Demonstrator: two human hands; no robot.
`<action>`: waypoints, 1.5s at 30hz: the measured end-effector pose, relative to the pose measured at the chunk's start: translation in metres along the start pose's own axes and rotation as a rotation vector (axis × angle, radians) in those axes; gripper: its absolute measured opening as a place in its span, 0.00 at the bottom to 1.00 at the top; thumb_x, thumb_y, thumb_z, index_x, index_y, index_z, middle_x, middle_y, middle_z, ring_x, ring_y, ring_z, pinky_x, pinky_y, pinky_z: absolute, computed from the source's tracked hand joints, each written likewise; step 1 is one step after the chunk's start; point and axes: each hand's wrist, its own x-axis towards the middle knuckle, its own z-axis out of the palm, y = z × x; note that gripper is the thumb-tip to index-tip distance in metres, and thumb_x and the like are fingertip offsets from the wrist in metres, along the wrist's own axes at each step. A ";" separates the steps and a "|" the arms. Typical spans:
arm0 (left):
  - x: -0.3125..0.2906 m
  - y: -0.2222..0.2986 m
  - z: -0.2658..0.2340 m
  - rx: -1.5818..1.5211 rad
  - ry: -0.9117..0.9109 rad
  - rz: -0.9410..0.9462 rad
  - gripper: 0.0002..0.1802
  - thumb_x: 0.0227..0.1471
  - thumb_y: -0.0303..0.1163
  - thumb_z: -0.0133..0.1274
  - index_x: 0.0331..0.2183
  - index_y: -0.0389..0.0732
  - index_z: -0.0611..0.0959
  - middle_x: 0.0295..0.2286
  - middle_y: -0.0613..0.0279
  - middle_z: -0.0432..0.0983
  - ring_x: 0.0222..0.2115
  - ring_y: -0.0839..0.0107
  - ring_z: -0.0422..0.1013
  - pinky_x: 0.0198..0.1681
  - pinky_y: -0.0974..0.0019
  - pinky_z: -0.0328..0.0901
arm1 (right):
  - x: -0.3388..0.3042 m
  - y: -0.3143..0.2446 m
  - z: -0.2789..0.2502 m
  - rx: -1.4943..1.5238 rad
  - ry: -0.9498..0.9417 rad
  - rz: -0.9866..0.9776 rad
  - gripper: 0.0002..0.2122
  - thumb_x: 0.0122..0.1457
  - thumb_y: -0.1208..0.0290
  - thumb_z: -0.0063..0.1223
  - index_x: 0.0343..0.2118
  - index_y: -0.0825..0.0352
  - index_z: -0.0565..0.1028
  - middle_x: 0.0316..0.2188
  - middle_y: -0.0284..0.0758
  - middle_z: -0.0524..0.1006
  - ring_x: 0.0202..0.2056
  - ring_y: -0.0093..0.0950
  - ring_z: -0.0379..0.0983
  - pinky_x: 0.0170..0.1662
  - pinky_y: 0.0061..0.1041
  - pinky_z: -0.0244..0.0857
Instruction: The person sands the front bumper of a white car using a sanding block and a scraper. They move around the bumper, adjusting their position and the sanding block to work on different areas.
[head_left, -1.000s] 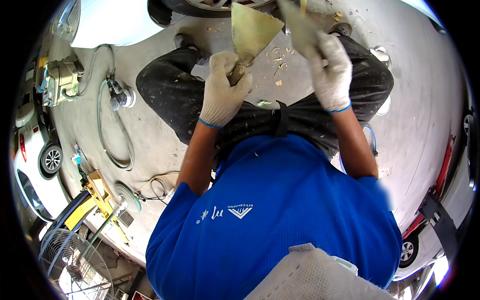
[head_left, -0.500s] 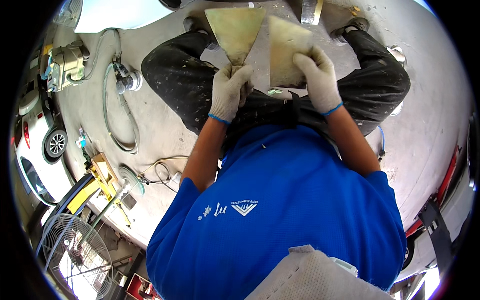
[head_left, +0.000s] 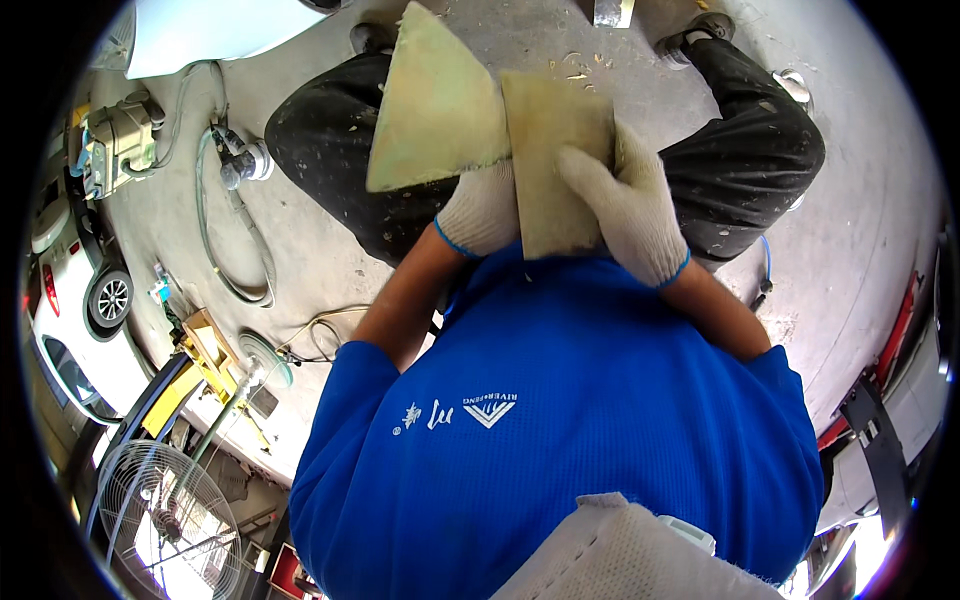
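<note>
My left hand (head_left: pixel 485 210), in a white knit glove with a blue cuff edge, is closed on a putty knife. The wide triangular blade of the putty knife (head_left: pixel 435 115) is smeared with pale yellow-green filler and tilts out to the left. My left fingers and its handle are hidden behind a flat rectangular spreader (head_left: pixel 555 165). My right hand (head_left: pixel 640 210), gloved alike, grips that spreader by its right side, thumb on the front face. The two blades meet or overlap at the spreader's left edge, in front of my lap.
On the floor at left are a round sander (head_left: pixel 245 165) with its hose and a boxy machine (head_left: pixel 120 145). A pale car panel (head_left: pixel 215 35) is at the upper left. A wire fan (head_left: pixel 170 510) and a white car (head_left: pixel 80 310) stand farther left. A small block (head_left: pixel 613 12) lies between my feet.
Both hands have drawn closer together and nearer to my body. The putty knife has turned leftward, and its blade now meets the spreader, which was apart before.
</note>
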 end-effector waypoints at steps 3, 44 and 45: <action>-0.006 -0.015 0.010 0.049 -0.003 -0.035 0.32 0.60 0.43 0.46 0.62 0.43 0.59 0.60 0.51 0.58 0.61 0.58 0.55 0.65 0.56 0.48 | -0.011 0.003 0.007 0.120 0.047 0.031 0.15 0.59 0.75 0.52 0.49 0.74 0.71 0.39 0.36 0.78 0.41 0.22 0.74 0.46 0.23 0.69; 0.016 0.032 0.021 0.272 -0.035 0.017 0.32 0.52 0.38 0.58 0.57 0.39 0.69 0.52 0.52 0.69 0.57 0.61 0.62 0.62 0.57 0.56 | 0.013 0.004 -0.014 0.110 0.153 -0.158 0.14 0.58 0.74 0.54 0.46 0.73 0.73 0.37 0.37 0.79 0.39 0.22 0.74 0.44 0.25 0.69; 0.014 0.029 0.027 0.053 -0.007 -0.066 0.32 0.53 0.38 0.57 0.57 0.40 0.69 0.53 0.53 0.69 0.58 0.60 0.62 0.64 0.57 0.52 | 0.008 0.002 -0.011 0.079 0.160 -0.185 0.14 0.58 0.73 0.54 0.46 0.73 0.73 0.38 0.37 0.79 0.40 0.22 0.74 0.44 0.24 0.69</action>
